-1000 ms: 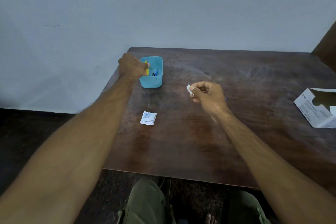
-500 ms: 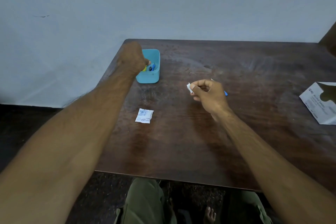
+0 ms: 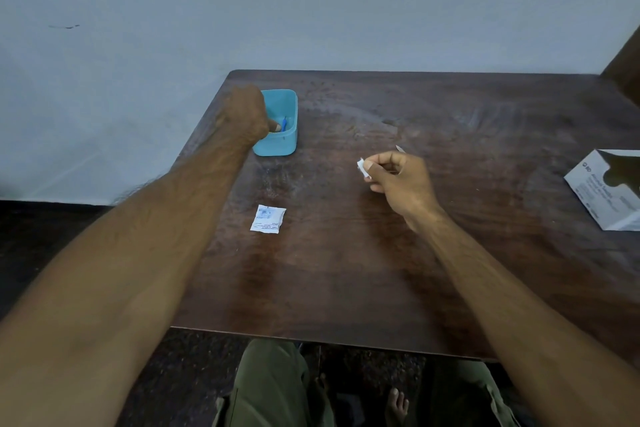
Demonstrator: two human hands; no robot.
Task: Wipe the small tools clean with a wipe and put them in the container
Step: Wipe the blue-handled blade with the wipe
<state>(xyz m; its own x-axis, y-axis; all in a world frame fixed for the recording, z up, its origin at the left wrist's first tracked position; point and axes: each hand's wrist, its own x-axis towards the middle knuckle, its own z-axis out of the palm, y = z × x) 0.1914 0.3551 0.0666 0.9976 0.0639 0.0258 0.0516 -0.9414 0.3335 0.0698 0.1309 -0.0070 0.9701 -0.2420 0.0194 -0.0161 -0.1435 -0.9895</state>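
The left hand (image 3: 247, 114) reaches into the blue container (image 3: 285, 139) at far left; the right hand (image 3: 398, 180) pinches a white wipe (image 3: 362, 167) mid-table.

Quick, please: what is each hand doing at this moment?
Left hand: reaching into the small turquoise plastic container; its grip cannot be told.
Right hand: pinching a small white wipe.

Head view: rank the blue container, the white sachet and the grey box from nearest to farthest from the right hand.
From the right hand:
1. Blue container, far-left, and white sachet, near-left: too close to call.
2. Grey box, at the table's right edge.
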